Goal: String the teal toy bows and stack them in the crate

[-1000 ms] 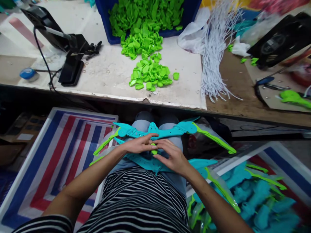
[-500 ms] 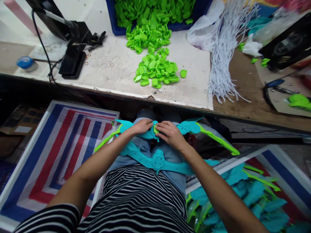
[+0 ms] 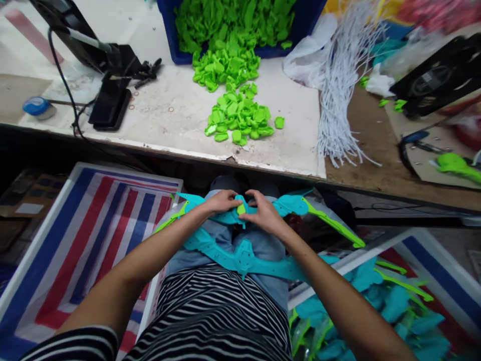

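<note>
Across my lap lies a turquoise toy bow point(image 3: 291, 204) with lime-green limb ends. A small lime-green plastic cap point(image 3: 241, 208) sits at its middle. My left hand point(image 3: 222, 201) is closed on the bow just left of the cap, fingertips at the cap's edge. From the right, my right hand point(image 3: 262, 212) reaches over the centre with thumb and fingers apart; its thumb tip is by the cap's lower edge. A second turquoise bow part point(image 3: 244, 256) rests nearer my body, with a hexagonal centre.
Loose green caps point(image 3: 238, 118) are heaped on the worktable point(image 3: 150, 128), below a blue bin point(image 3: 167, 35) of more. White cords point(image 3: 334, 115) hang by the table edge. A striped lined crate point(image 3: 80, 173) stands left; another point(image 3: 424, 240) at right holds turquoise and green parts.
My right hand's fingers have lifted and spread from the cap, uncovering more of it. My left hand stays on the bow. The view has shifted slightly.
</note>
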Tool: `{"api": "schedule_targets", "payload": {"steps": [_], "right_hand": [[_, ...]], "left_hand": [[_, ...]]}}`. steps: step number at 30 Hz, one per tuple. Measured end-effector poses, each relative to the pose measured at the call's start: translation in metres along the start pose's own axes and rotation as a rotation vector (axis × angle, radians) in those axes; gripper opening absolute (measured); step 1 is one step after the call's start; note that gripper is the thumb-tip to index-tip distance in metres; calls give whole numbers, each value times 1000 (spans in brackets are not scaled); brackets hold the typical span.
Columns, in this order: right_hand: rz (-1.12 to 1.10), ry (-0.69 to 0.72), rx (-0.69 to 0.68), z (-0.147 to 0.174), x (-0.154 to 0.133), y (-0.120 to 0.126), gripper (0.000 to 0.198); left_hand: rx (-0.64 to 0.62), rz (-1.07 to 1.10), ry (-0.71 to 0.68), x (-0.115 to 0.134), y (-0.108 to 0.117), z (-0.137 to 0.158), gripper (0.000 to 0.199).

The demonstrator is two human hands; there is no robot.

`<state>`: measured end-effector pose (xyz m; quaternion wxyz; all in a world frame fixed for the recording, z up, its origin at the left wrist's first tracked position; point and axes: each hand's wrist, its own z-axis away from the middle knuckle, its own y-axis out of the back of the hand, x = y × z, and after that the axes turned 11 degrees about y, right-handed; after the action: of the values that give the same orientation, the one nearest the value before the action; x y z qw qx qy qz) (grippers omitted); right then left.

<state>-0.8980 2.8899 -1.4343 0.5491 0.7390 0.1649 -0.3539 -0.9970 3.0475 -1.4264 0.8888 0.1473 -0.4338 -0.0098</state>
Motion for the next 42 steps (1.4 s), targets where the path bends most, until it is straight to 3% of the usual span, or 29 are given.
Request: {"api": "schedule_targets", "payload": {"steps": [4,8,12,14,16,20,23,25,28,30,33,36,40,42], "right_hand": [[74,-67,-150,-9,2,4,72],[101,-89,-158,-12,-4,3,68],[140,-45,-193,-8,-19,9,68],[134,44,-189,-10,-26,25,52],[142,83,-93,-22,-29,50,24],[515,28,288,-80,-15,110,29],[707,86,199,-130,8,140,40],[738,123,89,-150,22,149,37],[746,198,44,-154,34,151,33],[704,203,122,-141,35,149,34],[524,169,291,-107,30,143,35],[426,237,355,-74,27,134,28],[512,291,365,-55,35,133,19],[510,275,357,-56,38,135,18]], "left_hand": [[43,-62,-68,0,-3,-3,31],[128,-109,-72,0,-6,-4,32],[127,-50,-59,-1,-10,-3,30],[99,-8,-37,-1,-13,-3,29],[73,26,-18,-1,-15,-6,31],[185,-162,-96,3,-17,-1,35],[384,-402,-240,3,-25,17,42],[433,-566,-351,-2,-34,33,47],[377,-782,-414,-12,-44,46,65],[357,-857,-379,-13,-43,46,70],[290,-842,-328,1,-25,37,62],[78,-748,-281,25,5,25,47],[-289,-600,-206,49,33,6,34],[-346,-514,-189,52,37,-4,38]]}}
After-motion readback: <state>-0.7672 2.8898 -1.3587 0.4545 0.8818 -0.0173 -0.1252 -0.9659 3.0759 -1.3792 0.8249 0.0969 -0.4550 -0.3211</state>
